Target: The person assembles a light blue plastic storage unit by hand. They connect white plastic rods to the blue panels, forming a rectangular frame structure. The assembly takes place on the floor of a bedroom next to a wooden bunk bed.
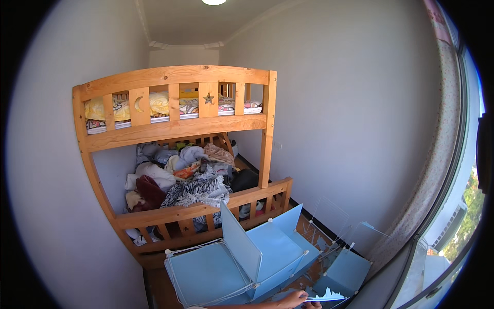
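At the bottom edge of the view my left hand (294,299) grips the near end of a light blue panel (328,296). The panel's upper edge is torn into jagged points, and a thin straight rim runs below it. Close beside it, my right hand (312,305) is at the panel's lower side, mostly cut off by the picture's edge, so its grip is unclear. To the left of both hands stands a blue cube-storage unit (210,268) of plastic panels, wire frames and white round connectors. One of its panels (243,243) sticks up at an angle.
A smaller blue cube section (345,272) stands to the right. Torn blue scraps (322,243) and bare wire frames (330,216) lie near the wall. Beyond is a wooden bunk bed (177,131) with heaped bedding (185,174). A window (436,247) with a curtain (428,174) is at right.
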Demonstrator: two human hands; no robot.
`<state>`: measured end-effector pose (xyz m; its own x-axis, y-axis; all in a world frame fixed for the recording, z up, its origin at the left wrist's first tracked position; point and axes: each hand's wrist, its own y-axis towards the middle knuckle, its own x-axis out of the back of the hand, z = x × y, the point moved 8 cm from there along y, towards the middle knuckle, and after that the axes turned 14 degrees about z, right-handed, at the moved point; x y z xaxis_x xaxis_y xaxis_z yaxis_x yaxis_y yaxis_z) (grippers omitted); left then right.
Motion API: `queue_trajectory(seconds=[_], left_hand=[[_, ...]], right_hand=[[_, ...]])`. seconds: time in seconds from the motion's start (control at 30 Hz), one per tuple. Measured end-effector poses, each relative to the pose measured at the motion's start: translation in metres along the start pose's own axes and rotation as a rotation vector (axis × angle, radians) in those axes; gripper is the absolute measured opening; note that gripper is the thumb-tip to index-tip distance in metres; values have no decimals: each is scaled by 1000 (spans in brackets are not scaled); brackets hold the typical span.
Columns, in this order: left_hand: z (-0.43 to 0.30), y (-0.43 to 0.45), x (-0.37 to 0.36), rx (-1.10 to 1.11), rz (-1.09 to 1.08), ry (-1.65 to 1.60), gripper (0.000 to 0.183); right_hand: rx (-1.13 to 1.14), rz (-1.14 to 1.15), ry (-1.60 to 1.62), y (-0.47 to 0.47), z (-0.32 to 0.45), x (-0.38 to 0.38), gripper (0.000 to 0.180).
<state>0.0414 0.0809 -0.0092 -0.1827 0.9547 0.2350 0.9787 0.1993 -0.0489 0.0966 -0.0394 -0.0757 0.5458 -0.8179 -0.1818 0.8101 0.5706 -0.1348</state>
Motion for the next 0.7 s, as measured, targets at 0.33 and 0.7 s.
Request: queue_trajectory(seconds=[0.33, 0.7], left_hand=[[4, 5, -4, -243, 64, 246, 17], [70, 11, -15, 65, 114, 85, 19]], right_hand=[[37, 6, -669, 31, -54, 89, 16], [-296, 230, 751, 20, -82, 64, 14]])
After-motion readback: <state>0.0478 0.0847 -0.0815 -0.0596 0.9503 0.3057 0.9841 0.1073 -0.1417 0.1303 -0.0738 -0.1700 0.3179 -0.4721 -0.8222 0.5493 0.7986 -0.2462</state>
